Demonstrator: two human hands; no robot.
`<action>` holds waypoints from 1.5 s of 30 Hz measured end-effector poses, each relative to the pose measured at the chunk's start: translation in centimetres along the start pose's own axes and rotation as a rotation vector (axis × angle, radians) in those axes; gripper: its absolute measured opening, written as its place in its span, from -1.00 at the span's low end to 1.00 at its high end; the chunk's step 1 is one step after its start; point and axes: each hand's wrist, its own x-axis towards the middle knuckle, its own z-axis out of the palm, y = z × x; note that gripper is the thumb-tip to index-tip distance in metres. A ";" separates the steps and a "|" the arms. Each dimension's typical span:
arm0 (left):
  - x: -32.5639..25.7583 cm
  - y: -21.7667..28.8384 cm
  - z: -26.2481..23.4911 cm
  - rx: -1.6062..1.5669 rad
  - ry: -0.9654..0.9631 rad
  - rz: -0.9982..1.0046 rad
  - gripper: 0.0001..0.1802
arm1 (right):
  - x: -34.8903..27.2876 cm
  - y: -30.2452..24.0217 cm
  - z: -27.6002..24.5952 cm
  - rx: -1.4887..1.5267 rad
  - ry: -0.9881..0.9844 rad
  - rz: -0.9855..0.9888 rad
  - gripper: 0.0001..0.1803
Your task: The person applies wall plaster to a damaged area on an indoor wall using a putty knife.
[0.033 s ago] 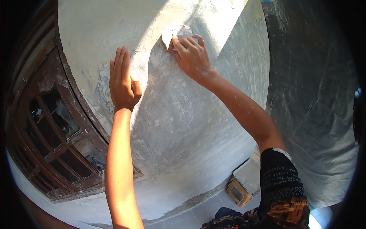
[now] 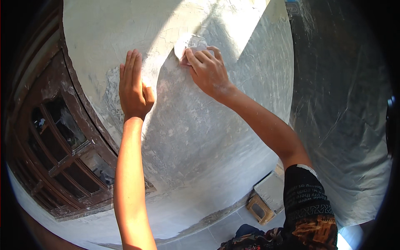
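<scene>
Flatly, the left hand (image 2: 135, 89) meets rough plaster (image 2: 200, 116) unclenched; the right hand (image 2: 209, 71) grips a pinkish sheet (image 2: 184, 61).

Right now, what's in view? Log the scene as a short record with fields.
Left: left hand open, fingers straight, flat against the patchy grey-and-cream plastered wall
Right: right hand holding a thin, reddish-edged sheet against the wall
Light: sunlit patches on the upper wall
Left side: brown wooden frame with dark panes
Right side: dark grey, creased covering
Floor: pale grey tiles
</scene>
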 end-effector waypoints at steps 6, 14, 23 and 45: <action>-0.7 0.8 0.0 -0.031 -0.010 -0.008 -0.28 | -5.3 -5.4 -7.6 0.449 -0.076 0.091 -0.67; -4.4 6.0 4.0 -0.215 -0.007 -0.052 -0.37 | -9.5 2.1 -11.7 1.205 -0.201 0.937 -0.77; -7.4 17.4 12.5 -0.424 -0.146 -0.083 -0.36 | -19.2 10.3 -16.4 1.210 -0.181 1.361 -0.74; -32.2 53.7 25.5 -1.230 -1.203 -0.315 -0.42 | -61.7 9.6 -33.3 0.676 0.218 2.545 -0.79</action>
